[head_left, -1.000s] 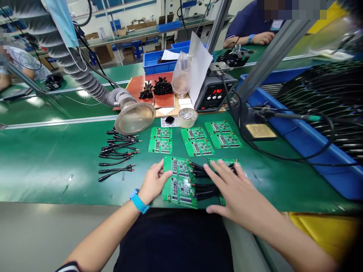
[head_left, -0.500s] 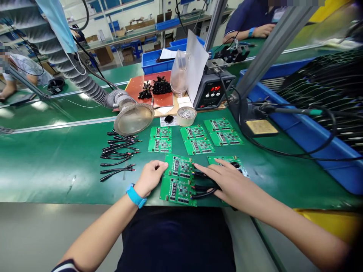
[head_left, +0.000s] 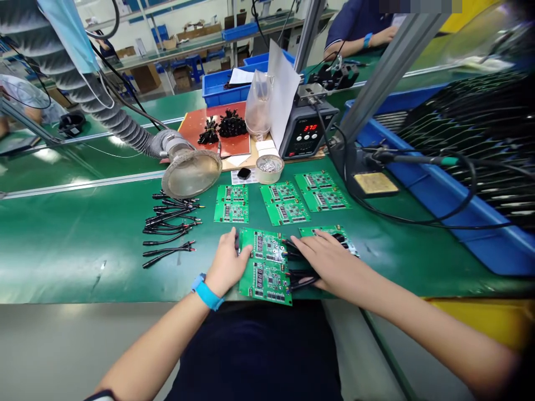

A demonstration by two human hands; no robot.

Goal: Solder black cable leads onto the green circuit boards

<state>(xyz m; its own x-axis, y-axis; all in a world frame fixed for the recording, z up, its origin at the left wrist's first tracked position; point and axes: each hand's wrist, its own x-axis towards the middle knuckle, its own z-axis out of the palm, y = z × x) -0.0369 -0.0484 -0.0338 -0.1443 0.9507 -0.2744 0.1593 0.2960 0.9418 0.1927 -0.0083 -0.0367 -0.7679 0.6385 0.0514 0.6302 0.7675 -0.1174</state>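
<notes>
A green double circuit board (head_left: pixel 266 273) with digit displays lies at the table's front edge. My left hand (head_left: pixel 229 260) is closed on its left edge, thumb on top and fingers at the far side. Short black cables (head_left: pixel 297 278) run from the board's right edge under my right hand (head_left: pixel 330 262). That hand is closed over the cables, its fingertips partly hidden. Behind it, another board (head_left: pixel 321 229) shows in part, with black cable on it. Further back lie three more green boards, a left one (head_left: pixel 232 204), a middle one (head_left: pixel 285 204) and a right one (head_left: pixel 321 191).
Several loose black cables (head_left: pixel 171 223) lie left, under a fume hose hood (head_left: pixel 191 174). At the back stand a round tin (head_left: pixel 270 169) and a soldering station (head_left: pixel 311 131). A soldering iron (head_left: pixel 422 160) and blue bin (head_left: pixel 443 228) are right. A co-worker's arm (head_left: pixel 355 45) shows behind.
My left hand has shifted its hold, its fingers now reaching past the board's far left edge. The board's left side looks slightly raised. My right hand has drawn in over the cables.
</notes>
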